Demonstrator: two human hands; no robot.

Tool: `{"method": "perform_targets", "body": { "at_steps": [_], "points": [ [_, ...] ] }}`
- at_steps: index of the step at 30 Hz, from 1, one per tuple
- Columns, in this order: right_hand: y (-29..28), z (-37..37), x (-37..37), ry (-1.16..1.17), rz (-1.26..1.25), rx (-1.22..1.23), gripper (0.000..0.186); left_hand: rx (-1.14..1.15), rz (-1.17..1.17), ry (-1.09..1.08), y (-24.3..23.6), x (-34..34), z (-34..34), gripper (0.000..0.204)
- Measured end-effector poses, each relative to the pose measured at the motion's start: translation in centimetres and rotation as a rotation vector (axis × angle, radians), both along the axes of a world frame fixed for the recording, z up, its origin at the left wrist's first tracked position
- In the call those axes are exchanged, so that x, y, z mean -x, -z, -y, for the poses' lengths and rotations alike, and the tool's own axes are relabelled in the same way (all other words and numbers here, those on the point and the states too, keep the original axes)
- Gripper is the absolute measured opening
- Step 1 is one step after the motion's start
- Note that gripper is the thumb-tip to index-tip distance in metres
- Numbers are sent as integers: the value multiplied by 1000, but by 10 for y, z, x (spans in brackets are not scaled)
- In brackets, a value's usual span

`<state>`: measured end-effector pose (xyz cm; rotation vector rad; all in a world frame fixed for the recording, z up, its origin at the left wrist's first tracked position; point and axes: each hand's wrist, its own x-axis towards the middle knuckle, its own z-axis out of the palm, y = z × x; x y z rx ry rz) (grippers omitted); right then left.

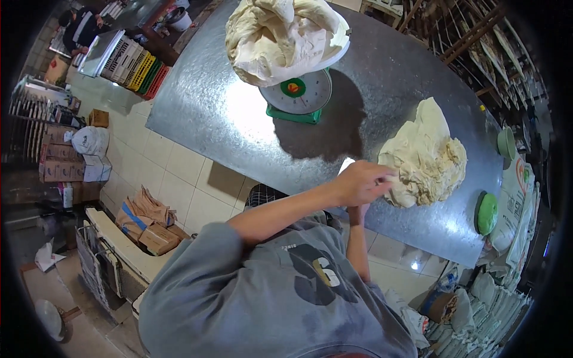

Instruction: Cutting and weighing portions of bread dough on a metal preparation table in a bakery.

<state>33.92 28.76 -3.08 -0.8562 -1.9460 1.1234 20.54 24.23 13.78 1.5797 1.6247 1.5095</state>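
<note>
- Held the left hand (365, 182) half-uncurled at the left edge of a pale dough mound (422, 164), fingers loosely bent and blurred — could not tell touching from just beside, nor any hold.
- Had the right hand (358, 212) just below the left, mostly hidden; could not tell its spread or grip.
- Saw a white piece (345, 164) poking out beside the left hand, holder unclear.
- Had the dough mound lying on the metal table (406, 65), right of both hands.
- Had a second dough heap (280, 45) in a white pan (335, 52) on a green scale (292, 115) — well apart from the hands.
- Saw a green bowl (506, 143) near the table's right edge.
</note>
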Motion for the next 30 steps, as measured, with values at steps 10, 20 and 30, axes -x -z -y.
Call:
{"method": "perform_targets", "body": {
  "at_steps": [10, 20, 30],
  "points": [
    [-133, -45, 118, 156, 361, -250, 48, -204, -26, -896, -64, 229, 114, 32],
    [-260, -82, 291, -142, -244, 663, 46, -129, -231, -759, -80, 325, 28, 83],
    [-385, 64, 408, -209, -117, 344, 53, -746, 1277, -180, -88, 362, 66, 76]
  ]
}}
